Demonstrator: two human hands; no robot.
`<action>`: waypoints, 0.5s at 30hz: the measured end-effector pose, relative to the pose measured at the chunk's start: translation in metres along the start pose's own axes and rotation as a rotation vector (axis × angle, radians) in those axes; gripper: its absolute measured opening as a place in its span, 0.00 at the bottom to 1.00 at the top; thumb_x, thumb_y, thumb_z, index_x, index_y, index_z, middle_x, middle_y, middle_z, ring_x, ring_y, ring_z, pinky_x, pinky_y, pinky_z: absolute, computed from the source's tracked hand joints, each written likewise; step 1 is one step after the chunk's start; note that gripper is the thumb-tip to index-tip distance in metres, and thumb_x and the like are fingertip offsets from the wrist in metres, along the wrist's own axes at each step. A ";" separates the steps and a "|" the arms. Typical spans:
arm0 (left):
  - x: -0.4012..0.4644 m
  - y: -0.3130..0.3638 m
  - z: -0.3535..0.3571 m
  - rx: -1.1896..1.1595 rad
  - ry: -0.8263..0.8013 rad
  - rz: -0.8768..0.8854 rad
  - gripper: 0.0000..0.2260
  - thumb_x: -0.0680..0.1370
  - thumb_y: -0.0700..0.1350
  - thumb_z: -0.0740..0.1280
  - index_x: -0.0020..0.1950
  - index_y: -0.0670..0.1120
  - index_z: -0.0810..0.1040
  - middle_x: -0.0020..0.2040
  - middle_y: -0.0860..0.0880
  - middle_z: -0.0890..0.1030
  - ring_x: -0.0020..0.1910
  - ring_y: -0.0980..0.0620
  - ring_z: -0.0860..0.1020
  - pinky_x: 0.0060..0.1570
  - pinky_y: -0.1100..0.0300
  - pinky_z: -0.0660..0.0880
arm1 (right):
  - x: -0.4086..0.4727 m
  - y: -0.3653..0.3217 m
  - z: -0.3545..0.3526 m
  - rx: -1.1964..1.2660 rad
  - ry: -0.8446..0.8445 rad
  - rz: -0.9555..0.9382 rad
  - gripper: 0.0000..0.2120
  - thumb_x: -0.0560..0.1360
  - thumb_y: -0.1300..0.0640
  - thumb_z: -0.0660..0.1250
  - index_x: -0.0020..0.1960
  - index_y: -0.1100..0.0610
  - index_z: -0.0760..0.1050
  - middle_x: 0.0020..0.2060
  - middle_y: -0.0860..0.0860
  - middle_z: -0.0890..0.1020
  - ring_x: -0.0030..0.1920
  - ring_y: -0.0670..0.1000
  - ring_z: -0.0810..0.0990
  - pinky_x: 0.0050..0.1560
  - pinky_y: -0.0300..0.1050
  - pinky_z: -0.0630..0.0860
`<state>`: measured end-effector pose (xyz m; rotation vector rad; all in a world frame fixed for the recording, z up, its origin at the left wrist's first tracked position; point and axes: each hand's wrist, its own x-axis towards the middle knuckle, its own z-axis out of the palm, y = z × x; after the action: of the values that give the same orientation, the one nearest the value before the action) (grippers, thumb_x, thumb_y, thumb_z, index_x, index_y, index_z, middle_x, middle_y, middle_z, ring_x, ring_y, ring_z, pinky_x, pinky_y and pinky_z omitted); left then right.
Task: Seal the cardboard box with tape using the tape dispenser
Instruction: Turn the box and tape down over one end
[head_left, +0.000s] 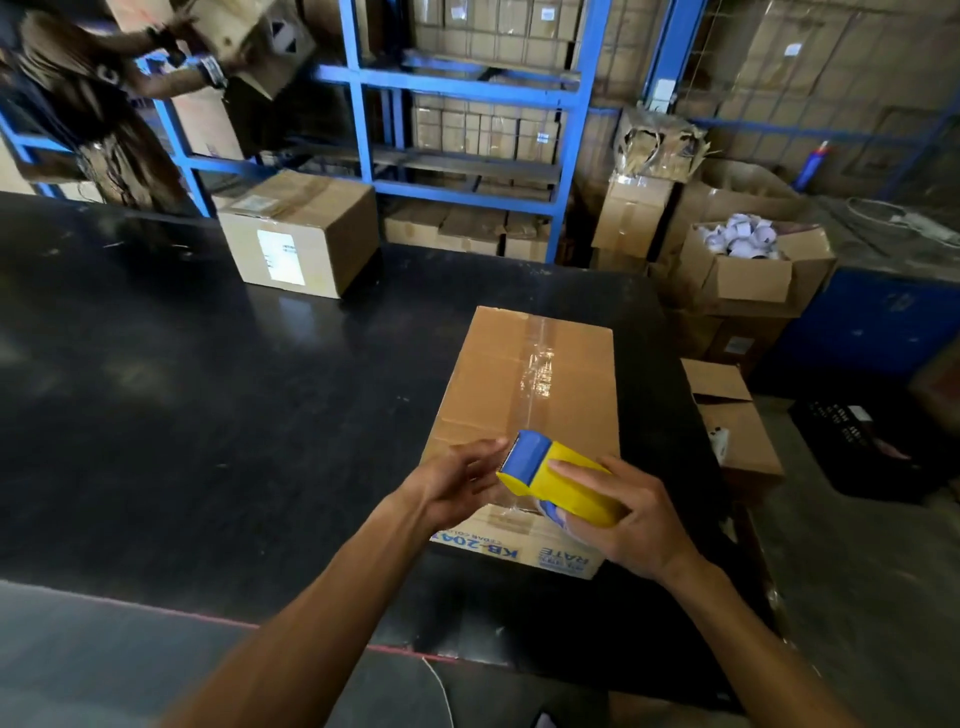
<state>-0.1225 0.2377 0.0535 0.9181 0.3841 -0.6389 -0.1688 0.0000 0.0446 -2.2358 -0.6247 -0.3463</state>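
- The cardboard box (524, 415) at centre is plain brown, with blue printed lettering along its 6 o'clock side.
- A strip of clear glossy tape (535, 374) runs down the box's top and catches white glints.
- The tape dispenser (556, 480) is yellow with a blue front end.
- The table (208, 389) is black and shiny, edged with a thin red line toward 7 o'clock.
- At 11 o'clock a second brown box (306, 234) carries a white label.
- The shelving frame (467, 93) at 12 o'clock is bright blue and holds brown cartons.
- At 2 o'clock an open brown carton (753, 265) holds white rolls.
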 end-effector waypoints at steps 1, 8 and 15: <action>0.000 -0.001 -0.001 0.009 0.031 0.010 0.04 0.76 0.37 0.71 0.48 0.41 0.85 0.50 0.43 0.85 0.47 0.48 0.83 0.49 0.53 0.81 | 0.002 -0.002 0.004 0.004 -0.008 0.002 0.26 0.68 0.50 0.74 0.66 0.43 0.77 0.47 0.50 0.77 0.44 0.47 0.78 0.40 0.39 0.75; -0.004 -0.008 -0.015 0.133 0.410 0.189 0.11 0.72 0.26 0.70 0.51 0.38 0.84 0.40 0.43 0.85 0.31 0.50 0.82 0.31 0.59 0.79 | 0.001 -0.010 0.011 -0.045 -0.156 0.019 0.26 0.69 0.44 0.73 0.66 0.37 0.75 0.41 0.45 0.73 0.38 0.46 0.76 0.38 0.36 0.72; -0.027 0.012 -0.070 0.180 0.543 0.434 0.12 0.72 0.31 0.74 0.55 0.38 0.81 0.42 0.43 0.87 0.40 0.48 0.87 0.37 0.61 0.81 | -0.015 0.009 -0.033 -0.187 -0.221 0.055 0.26 0.67 0.40 0.73 0.65 0.32 0.74 0.45 0.45 0.76 0.38 0.47 0.77 0.36 0.41 0.75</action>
<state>-0.1378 0.3103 0.0365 1.3013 0.5923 -0.0144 -0.1780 -0.0349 0.0544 -2.4881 -0.6670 -0.1348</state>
